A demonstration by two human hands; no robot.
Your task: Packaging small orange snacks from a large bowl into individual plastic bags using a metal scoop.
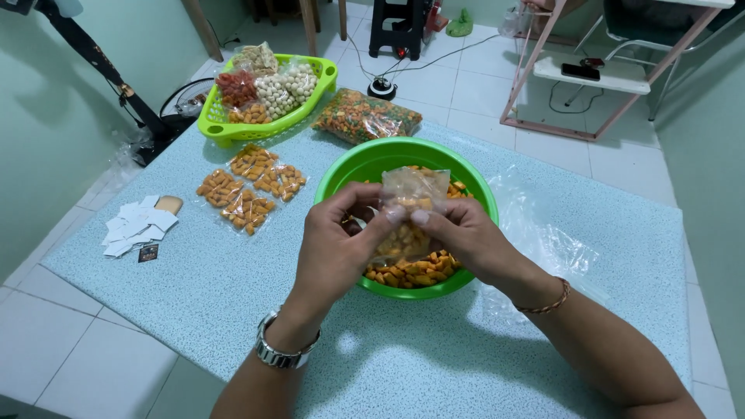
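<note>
Head view: at the centre of the frame, the left hand (pixel 337 248) and right hand (pixel 458 237) both pinch a small clear bag (pixel 411 194) of orange snack pieces, fingers closed on its upper edges. The bag hangs just above a green bowl (pixel 349 167) holding more orange pieces. The bowl rests on a speckled blue surface (pixel 194 287). Left of the bowl lie three filled packets (pixel 250 186); further left, a pile of white paper labels (pixel 138 226). At upper left, a lime basket (pixel 213 124) holds bagged snacks; beside it, a large bag of mixed coloured snacks (pixel 365 116). Clear plastic sheeting (pixel 543 233) lies right of the bowl
</note>
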